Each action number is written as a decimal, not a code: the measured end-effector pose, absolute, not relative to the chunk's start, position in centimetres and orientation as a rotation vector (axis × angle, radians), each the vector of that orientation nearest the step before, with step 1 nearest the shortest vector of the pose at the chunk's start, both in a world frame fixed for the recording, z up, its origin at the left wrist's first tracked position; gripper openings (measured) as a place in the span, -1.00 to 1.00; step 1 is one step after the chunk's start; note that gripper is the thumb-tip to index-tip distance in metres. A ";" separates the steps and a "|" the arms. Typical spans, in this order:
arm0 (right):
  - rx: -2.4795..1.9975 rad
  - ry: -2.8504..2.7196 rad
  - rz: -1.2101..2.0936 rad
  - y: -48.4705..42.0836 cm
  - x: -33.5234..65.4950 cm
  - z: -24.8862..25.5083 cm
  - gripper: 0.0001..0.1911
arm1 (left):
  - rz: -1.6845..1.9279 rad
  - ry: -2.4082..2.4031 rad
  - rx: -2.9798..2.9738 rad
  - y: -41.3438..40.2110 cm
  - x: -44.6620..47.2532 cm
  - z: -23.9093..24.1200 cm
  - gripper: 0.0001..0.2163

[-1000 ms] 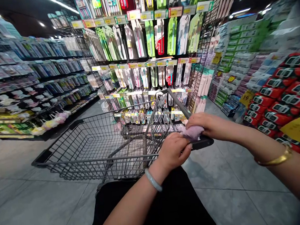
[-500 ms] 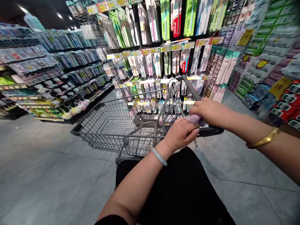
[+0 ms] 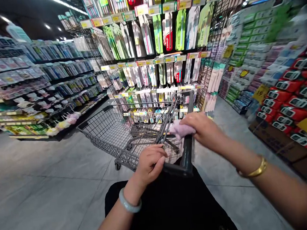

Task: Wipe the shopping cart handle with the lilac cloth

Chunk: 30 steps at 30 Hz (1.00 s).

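Note:
A grey wire shopping cart point(image 3: 99, 137) stands in front of me, turned so its basket points left. My right hand point(image 3: 204, 128) is closed around a lilac cloth point(image 3: 180, 128), which it presses against the cart's dark handle point(image 3: 189, 154). The cloth bunches out past my fingertips on the left. Lower and to the left, my left hand point(image 3: 150, 163) has its fingers curled over the near side of the cart's frame, close to the handle's corner. The undersides of its fingers are hidden.
Behind the cart rises a wire rack point(image 3: 149, 58) hung with packaged toothbrushes. Stocked shelves point(image 3: 72, 70) line the left. On the right are stacked red packs point(image 3: 282, 104) above brown cartons point(image 3: 272, 141). Grey tiled floor point(image 3: 56, 193) lies around the cart.
My left hand has moved away from the cloth, left and down to the cart's side. My right hand still holds the cloth, now on a different stretch of the handle. The cart has turned slightly.

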State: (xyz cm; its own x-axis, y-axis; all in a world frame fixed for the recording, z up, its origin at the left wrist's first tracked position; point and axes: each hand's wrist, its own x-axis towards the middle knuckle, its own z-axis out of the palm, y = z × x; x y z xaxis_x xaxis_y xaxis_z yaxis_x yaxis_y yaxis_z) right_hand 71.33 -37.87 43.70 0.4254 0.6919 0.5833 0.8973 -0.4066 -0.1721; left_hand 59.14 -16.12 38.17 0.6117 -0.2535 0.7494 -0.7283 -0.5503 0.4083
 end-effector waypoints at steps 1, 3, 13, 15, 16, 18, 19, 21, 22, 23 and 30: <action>-2.126 -1.281 -0.648 -37.4 70.0 42.8 -0.47 | 0.843 -0.743 2.110 -15.7 58.7 38.3 -0.76; -1.941 -1.235 -0.665 -36.5 67.2 41.1 -0.41 | 0.877 -0.687 2.131 -14.8 57.7 38.7 -0.74; -1.744 -0.958 -0.825 -34.1 64.4 38.3 -0.57 | 0.887 -0.184 2.626 -18.1 50.5 42.4 -0.64; -1.679 -1.061 -0.800 -33.6 62.9 37.5 -0.61 | 0.965 -0.103 2.762 -18.9 49.9 42.4 -0.55; -1.655 -1.151 -0.791 -33.5 62.4 37.3 -0.62 | 0.997 -0.075 2.813 -19.0 49.8 42.3 -0.54; -1.666 -1.259 -0.785 -33.9 62.6 37.2 -0.61 | 0.992 -0.052 2.883 -18.8 49.5 42.3 -0.53; -1.701 -1.250 -0.796 -34.3 63.3 37.3 -0.61 | 0.957 -0.063 2.906 -18.5 49.3 42.3 -0.51; -1.804 -1.097 -0.822 -34.8 64.6 37.9 -0.61 | 0.896 -0.087 2.928 -18.0 49.0 42.4 -0.48; -1.841 -0.991 -0.837 -34.8 65.0 38.3 -0.62 | 0.880 -0.095 2.925 -17.9 48.8 42.5 -0.47; -1.848 -0.916 -0.855 -34.6 64.9 38.5 -0.63 | 0.872 -0.098 2.918 -17.7 48.7 42.5 -0.48; -1.681 -1.334 -0.918 -32.5 60.7 37.8 -0.60 | 0.758 -0.102 2.878 -16.4 47.5 42.3 -0.73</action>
